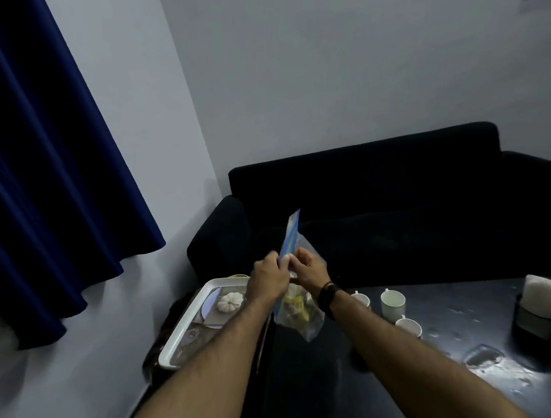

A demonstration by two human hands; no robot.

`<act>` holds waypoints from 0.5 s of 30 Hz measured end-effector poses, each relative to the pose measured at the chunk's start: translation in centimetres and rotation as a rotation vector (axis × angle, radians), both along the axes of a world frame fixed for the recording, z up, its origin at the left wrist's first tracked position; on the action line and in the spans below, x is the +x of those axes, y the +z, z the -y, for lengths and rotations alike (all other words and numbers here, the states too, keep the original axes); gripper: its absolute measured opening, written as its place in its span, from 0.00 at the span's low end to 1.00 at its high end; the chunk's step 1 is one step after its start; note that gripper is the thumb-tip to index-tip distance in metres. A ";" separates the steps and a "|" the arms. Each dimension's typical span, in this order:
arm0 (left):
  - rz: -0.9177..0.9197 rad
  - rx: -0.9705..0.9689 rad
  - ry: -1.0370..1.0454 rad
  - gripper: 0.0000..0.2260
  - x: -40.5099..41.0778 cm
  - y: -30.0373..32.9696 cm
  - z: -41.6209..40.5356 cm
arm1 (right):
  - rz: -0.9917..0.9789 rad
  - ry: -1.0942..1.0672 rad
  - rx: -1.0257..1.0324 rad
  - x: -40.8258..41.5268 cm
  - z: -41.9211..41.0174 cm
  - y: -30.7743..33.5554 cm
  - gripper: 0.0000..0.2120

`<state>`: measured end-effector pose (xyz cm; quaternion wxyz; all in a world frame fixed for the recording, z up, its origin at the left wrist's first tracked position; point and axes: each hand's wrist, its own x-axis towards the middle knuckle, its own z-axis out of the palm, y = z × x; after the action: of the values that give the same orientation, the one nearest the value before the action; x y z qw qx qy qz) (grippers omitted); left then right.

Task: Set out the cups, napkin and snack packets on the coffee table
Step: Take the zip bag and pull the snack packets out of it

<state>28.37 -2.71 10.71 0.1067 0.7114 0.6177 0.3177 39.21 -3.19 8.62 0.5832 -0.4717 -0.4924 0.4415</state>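
Clear plastic zip bag (pixel 296 311) of snack packets hangs below both grips, left hand (pixel 267 278) and right hand (pixel 309 268) pinched shut on its upright blue seal, bench (pixel 452 368) beneath.

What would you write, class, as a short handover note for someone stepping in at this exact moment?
Left hand and right hand: both pinch the blue zip top of the clear plastic bag, held in the air with yellow snack packets inside.
Done: three white ceramic cups stand on the dark glossy coffee table; a white napkin stack in a dark holder stands far right.
Left: open bag, set packets out.
White rectangular tray sits left.
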 end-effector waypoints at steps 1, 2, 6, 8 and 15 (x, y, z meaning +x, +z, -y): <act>-0.061 -0.018 -0.014 0.16 0.4 -1.1 0.3 | 0.028 0.001 -0.021 0.6 0.6 -1.1 0.12; -0.120 -0.023 -0.025 0.17 0.8 -2.2 0.7 | 0.056 -0.009 -0.054 1.1 1.2 -2.3 0.12; -0.186 -0.052 -0.078 0.18 1.8 -6.1 2.9 | 0.313 -0.128 -0.178 2.8 2.9 -6.8 0.14; -0.152 -0.093 -0.074 0.17 2.1 -7.7 4.1 | 0.401 -0.137 -0.218 3.1 3.7 -8.4 0.13; -0.166 -0.088 -0.021 0.17 3.1 -9.8 6.0 | 0.664 -0.222 -0.211 3.5 4.3 -10.4 0.17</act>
<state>31.48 -8.67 0.88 0.0897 0.7365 0.6302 0.2290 42.66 -7.49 -1.76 0.3842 -0.6972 -0.5526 0.2468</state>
